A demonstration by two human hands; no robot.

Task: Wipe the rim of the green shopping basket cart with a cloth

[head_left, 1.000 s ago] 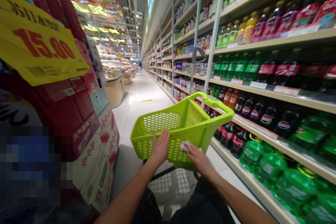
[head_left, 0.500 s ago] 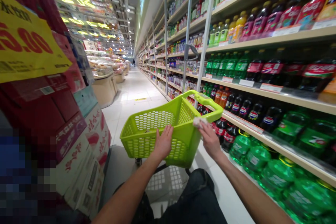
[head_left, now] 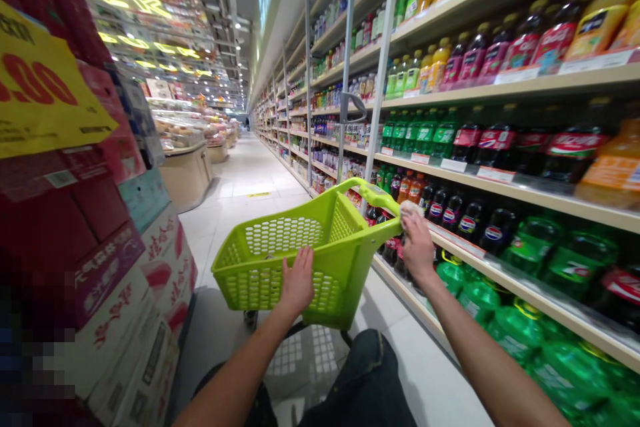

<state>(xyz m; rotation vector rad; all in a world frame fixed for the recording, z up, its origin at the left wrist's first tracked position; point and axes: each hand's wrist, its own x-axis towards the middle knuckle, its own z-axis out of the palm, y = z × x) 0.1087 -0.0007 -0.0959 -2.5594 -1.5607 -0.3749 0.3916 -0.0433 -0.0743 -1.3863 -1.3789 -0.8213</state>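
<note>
A lime-green plastic shopping cart [head_left: 330, 280] with a perforated basket stands sideways just ahead of my knees. My left hand [head_left: 299, 280] lies against the near side of the basket, fingers stretched toward the upper rim and holding nothing. At the cart's right end, my right hand [head_left: 417, 240] presses a crumpled whitish cloth [head_left: 411, 209] against the corner of the handle [head_left: 383, 199]. The fingers are closed over the cloth, and part of it is hidden under them.
Shelves [head_left: 500, 173] of bottled soft drinks run along the right, with large green bottles [head_left: 520, 327] at the bottom. Stacked cartons [head_left: 125, 340] under a yellow price sign [head_left: 45, 87] stand close on the left. A white tiled aisle [head_left: 240, 167] leads away past food counters [head_left: 183, 177].
My right hand has moved with the cloth from the basket's upper side out to the right end of the handle. My left hand stays against the basket. The view has shifted slightly.
</note>
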